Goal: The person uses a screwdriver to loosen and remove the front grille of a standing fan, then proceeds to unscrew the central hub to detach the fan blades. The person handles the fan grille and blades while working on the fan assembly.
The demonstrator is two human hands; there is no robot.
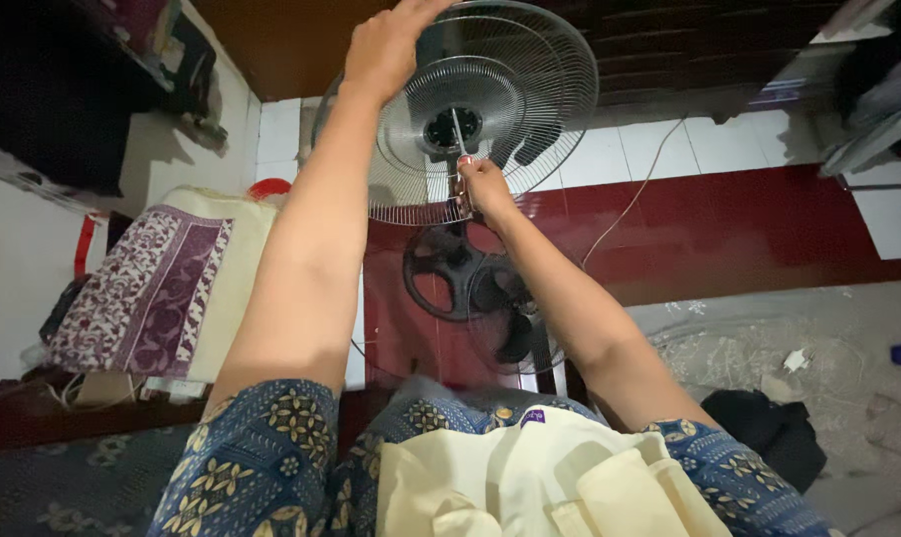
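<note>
Left hand [386, 45]: fingers curled over the top rim of the wire fan guard [530, 149], gripping it.
Right hand [480, 184]: pinched shut on a thin screwdriver [459, 134] near the hub.

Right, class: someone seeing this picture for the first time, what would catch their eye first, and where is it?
The round wire fan grille at top centre stands out first, with both hands on it: the left hand grips its upper rim, and the right hand pinches near its lower edge, below the hub. Beneath it the dark fan base stands on the red floor, and a purple patterned cushion lies at the left.
</note>
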